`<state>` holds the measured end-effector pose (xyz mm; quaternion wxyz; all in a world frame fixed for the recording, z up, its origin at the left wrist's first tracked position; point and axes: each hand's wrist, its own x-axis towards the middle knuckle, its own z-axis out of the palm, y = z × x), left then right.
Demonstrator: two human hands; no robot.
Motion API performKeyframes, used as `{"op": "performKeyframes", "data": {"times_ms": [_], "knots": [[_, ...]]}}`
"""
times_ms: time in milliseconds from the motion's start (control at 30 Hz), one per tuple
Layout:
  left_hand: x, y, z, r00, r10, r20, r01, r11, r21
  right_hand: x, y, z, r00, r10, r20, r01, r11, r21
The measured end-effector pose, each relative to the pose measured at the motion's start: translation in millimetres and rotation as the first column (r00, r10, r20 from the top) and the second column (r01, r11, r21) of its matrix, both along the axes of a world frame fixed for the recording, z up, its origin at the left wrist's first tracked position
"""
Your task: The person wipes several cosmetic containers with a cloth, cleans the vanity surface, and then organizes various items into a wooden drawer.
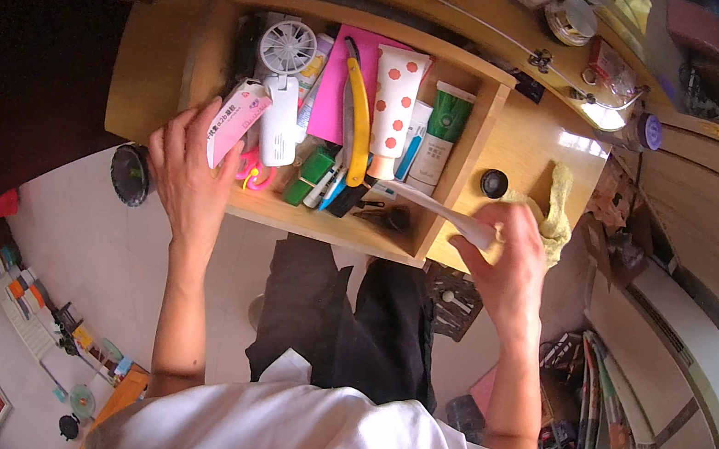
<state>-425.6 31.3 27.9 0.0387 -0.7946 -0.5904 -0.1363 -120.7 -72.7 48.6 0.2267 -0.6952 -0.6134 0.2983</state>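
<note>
My left hand (191, 171) is closed around a small pink and white box (235, 121), holding it over the left end of the open wooden drawer (466, 162). My right hand (512, 247) grips a long white tube (436, 210) at the drawer's right wall. Just right of the box lies a white handheld fan (281, 87); further right, a yellow-handled tool (357, 117) and a red-dotted tube (394, 104).

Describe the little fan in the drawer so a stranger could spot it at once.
Find the open wooden drawer under the desk edge. At its left end, beside the pink box in the left hand, lies the white handheld fan. Its round grilled head sets it apart from the tubes.
</note>
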Motion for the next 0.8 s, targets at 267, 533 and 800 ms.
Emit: {"op": "performKeyframes", "data": {"times_ms": [267,533,800], "knots": [[37.1,-16.4,-6.0,0.700,0.204,0.684,0.079,0.930,-0.359,27.7,-72.3,-38.5,-0.041,-0.564,-0.825,0.630,0.626,-0.459],[110.1,-28.4,-26.7,0.724,0.032,0.689,0.325,0.865,-0.382,1.9,-46.4,-33.5,-0.040,-0.468,-0.883,0.561,0.721,-0.408],[114.7,-21.6,-36.2,0.781,-0.034,0.624,0.286,0.907,-0.308,-3.6,-34.5,-38.2,-0.021,-0.539,-0.842,0.430,0.756,-0.494]]}}
